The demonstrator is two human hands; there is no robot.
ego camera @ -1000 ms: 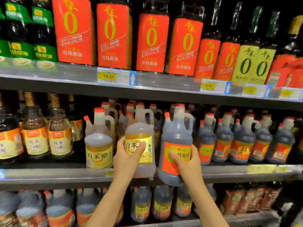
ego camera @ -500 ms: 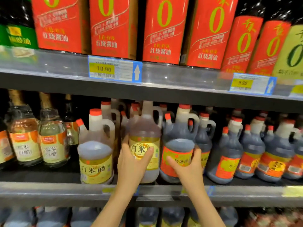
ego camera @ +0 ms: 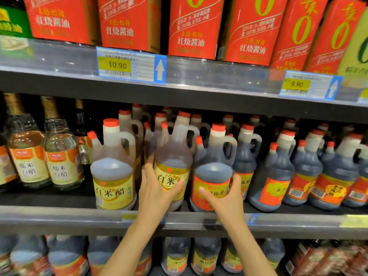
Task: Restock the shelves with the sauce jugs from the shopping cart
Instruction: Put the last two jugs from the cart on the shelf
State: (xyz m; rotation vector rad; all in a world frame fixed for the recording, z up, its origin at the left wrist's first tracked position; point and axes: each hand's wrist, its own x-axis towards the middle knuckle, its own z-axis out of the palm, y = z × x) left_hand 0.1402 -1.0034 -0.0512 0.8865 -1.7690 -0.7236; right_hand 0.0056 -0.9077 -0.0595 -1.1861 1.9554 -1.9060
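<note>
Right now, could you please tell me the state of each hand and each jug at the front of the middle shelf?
Left hand: gripping the yellow-label jug.
Right hand: gripping the red-label jug.
Yellow-label jug: upright, capped, on the shelf.
Red-label jug: upright, capped, on the shelf.
Left jug: upright, capped, untouched.
Shelf: stocked with jugs several rows deep.

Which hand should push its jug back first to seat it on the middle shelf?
Probably the left hand. It grips the yellow-label jug, which sits beside a matching yellow-label jug. The right hand grips the red-label jug, already near the shelf front.
</note>
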